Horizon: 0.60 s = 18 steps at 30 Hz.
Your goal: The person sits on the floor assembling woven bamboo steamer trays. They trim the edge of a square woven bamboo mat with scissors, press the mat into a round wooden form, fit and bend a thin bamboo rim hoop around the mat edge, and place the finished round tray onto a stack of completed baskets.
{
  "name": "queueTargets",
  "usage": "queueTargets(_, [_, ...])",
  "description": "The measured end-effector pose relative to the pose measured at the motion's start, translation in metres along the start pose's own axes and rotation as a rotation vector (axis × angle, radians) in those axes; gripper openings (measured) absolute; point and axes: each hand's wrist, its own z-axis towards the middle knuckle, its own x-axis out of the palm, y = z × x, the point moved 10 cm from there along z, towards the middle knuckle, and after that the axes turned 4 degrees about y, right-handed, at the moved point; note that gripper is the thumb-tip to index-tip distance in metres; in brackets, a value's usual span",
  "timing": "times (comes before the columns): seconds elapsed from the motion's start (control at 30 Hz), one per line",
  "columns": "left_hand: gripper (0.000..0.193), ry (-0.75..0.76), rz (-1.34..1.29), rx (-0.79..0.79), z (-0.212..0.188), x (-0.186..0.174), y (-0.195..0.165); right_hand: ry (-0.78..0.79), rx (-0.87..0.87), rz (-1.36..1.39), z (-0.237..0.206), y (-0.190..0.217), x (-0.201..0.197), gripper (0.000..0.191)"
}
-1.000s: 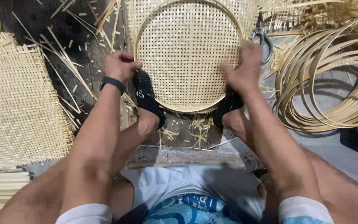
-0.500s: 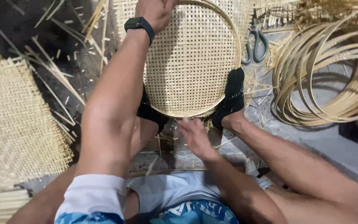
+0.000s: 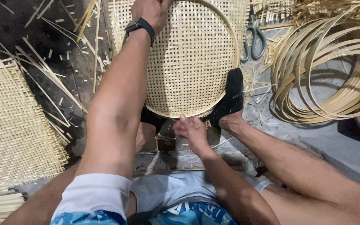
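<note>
The person sits on the floor (image 3: 330,141) with the round woven tray (image 3: 188,62) in front, at about 12 o'clock from the body. Both feet in black socks (image 3: 230,98) press against the near rim of the tray, one at 5 o'clock of it and one at 7 o'clock, the second mostly hidden under the left arm.

The left hand (image 3: 148,11), with a dark wristband (image 3: 140,27), lies on the far part of the tray near its rim at 11 o'clock; the fingers curl down onto the weave, but the frame edge cuts them, so I cannot tell if they grip the rim or only press. The right hand (image 3: 192,129) is near the tray's rim at 6 o'clock, fingers loosely bent and holding nothing that I can see; it seems just apart from the rim.

I judge that the step in hand is fitting or tightening the rim hoop around the woven mat. The next move probably needs a firm hold by the feet while the hands work along the edge.

Scissors (image 3: 253,39) lie at 2 o'clock of the tray, a pile of bamboo hoops (image 3: 326,66) at 3 o'clock, a flat woven mat (image 3: 13,133) at 9 o'clock, and loose bamboo strips (image 3: 46,71) between. The top of the tray is cut off.
</note>
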Motion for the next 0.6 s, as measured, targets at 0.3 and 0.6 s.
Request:
queueTargets(0.3, [0.029, 0.082, 0.005, 0.004, 0.021, 0.003, -0.002, -0.055, -1.418, -1.804, -0.041, 0.137, 0.085, 0.089])
queueTargets(0.6, [0.029, 0.029, 0.080, 0.129, 0.044, 0.001, -0.012, 0.050, -1.408, -1.752, -0.025, 0.154, 0.089, 0.083])
